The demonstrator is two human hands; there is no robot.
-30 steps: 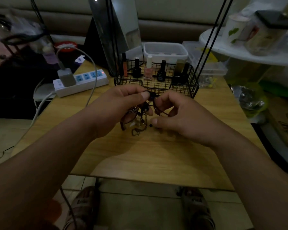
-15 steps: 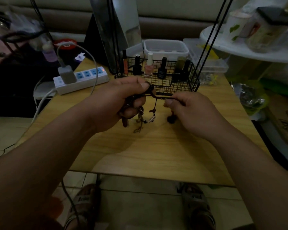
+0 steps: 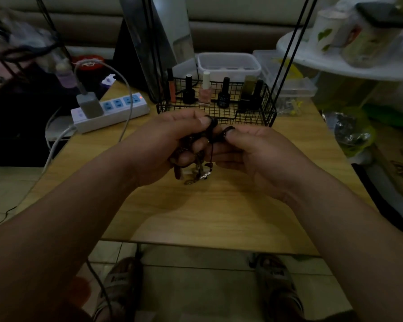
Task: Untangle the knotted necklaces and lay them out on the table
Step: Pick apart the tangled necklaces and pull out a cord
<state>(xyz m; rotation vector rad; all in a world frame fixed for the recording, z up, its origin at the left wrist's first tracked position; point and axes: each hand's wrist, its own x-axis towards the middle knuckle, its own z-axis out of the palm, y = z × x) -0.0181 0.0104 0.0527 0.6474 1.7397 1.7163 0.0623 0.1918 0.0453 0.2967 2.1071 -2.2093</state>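
A tangle of dark cord necklaces [image 3: 199,169] with brown beads and metal charms hangs between both hands, just above the wooden table [image 3: 219,217]. My left hand [image 3: 172,145] grips the bunch, thumb and forefinger pinching a dark cord loop at the top. My right hand [image 3: 254,149] pinches another dark loop of the same tangle right beside it. The charms dangle below the fingers, close to the tabletop. Most of the knot is hidden inside the fingers.
A black wire basket [image 3: 219,110] with nail polish bottles stands just behind the hands. A white power strip [image 3: 112,110] with a charger and cables lies at the back left. A white round stand [image 3: 349,56] with cups is at the right. My sandalled feet show below the table edge.
My right hand, which had pulled a cord out to the right, has come back to the left hand. Both hands now pinch loops close together, and the stretched cord is slack again.
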